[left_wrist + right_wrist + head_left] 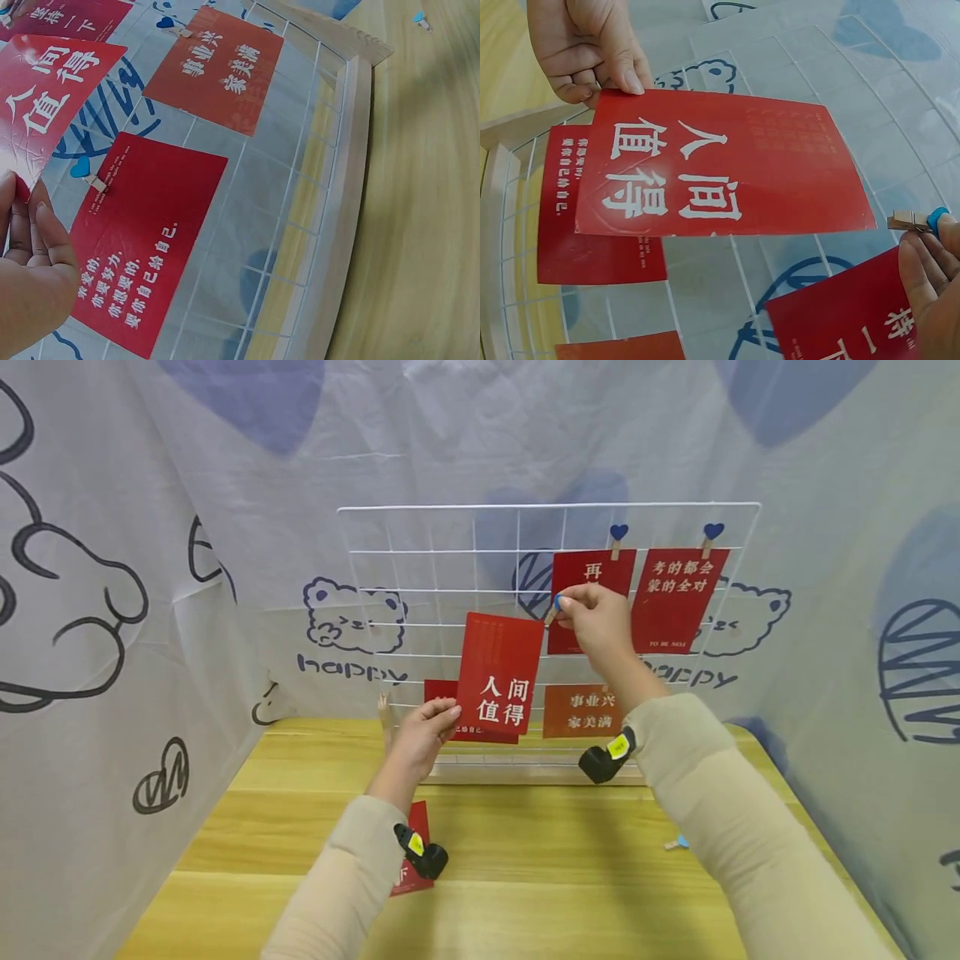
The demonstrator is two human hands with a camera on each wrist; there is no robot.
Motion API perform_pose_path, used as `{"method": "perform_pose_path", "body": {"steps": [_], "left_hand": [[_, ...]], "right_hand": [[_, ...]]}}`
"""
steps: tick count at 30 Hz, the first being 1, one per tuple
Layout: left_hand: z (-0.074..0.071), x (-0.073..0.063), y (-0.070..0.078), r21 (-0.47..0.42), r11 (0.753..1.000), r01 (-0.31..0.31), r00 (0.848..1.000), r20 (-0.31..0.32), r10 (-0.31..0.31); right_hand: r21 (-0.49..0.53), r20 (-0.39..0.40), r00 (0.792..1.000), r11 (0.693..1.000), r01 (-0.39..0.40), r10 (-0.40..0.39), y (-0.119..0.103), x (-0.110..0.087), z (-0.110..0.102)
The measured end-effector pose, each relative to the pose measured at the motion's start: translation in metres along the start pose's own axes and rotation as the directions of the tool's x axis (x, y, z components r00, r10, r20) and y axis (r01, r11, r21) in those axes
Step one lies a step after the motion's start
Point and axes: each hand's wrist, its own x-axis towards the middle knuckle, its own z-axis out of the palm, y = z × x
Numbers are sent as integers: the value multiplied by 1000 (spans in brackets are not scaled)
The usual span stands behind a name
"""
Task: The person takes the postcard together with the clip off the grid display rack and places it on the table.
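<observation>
My left hand (422,739) pinches a red card (501,672) with white lettering by its lower left corner, in front of a white wire grid rack (435,507). Between the thumb and fingers of my right hand (602,625) is a small wooden clothespin (909,220) with a blue heart on its end. Its tip points at the card's upper right corner, close by it in the head view. Behind my right hand hangs another red card (558,581), partly covered by the hand.
A red card (678,610), an orange card (573,714) and a dark red card (161,187) hang on the grid from heart clothespins. On the wooden table (540,893) lie a red card (417,822), partly under my left forearm, and a blue-topped clothespin (681,842).
</observation>
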Motion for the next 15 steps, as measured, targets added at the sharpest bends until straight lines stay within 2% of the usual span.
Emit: {"method": "perform_pose_path", "body": {"steps": [3,4,7,10,11,12,15], "left_hand": [[-3,0,-9,-23,999,-36,999,18,37],[-6,1,-14,-48,997,-68,996,56,71],[-8,-1,-21,-67,994,-90,992,82,95],[-8,-4,-24,-56,996,-74,995,59,77],[-6,-7,-23,-38,998,-49,998,27,50],[-5,-8,-23,-38,999,-36,999,15,36],[-5,-12,-22,-48,999,6,1000,-11,-7]], "right_hand": [[16,5,1000,1000,-22,22,4,-4,-2],[17,5,999,999,-34,34,6,-5,-3],[0,1,998,998,-55,55,12,-8,-5],[-8,-2,999,999,-51,51,19,-10,-8],[0,-5,999,999,-46,46,21,-11,-9],[50,10,999,998,-33,33,36,-1,-11],[78,8,1000,997,-27,26,41,-5,-12]]}}
